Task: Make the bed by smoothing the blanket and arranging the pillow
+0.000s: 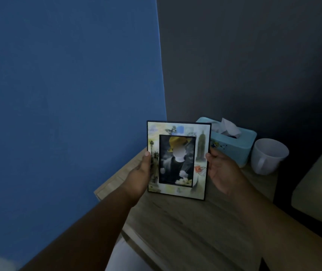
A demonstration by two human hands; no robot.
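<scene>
Pale wood makes the bedside surface (pixel 185 222) beneath a collage-printed rectangular picture frame (pixel 177 130), gripped at its side edges by the left hand (pixel 138 173) and right hand (pixel 221 169), held apart. A loose thumb could tip it onto the white mug (pixel 269 155) or light-blue tissue box (pixel 234 147). Neither blanket nor pillow is in view.

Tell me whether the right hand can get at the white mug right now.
Probably not yet: the right hand grips the picture frame; the path to the white mug looks free.
</scene>
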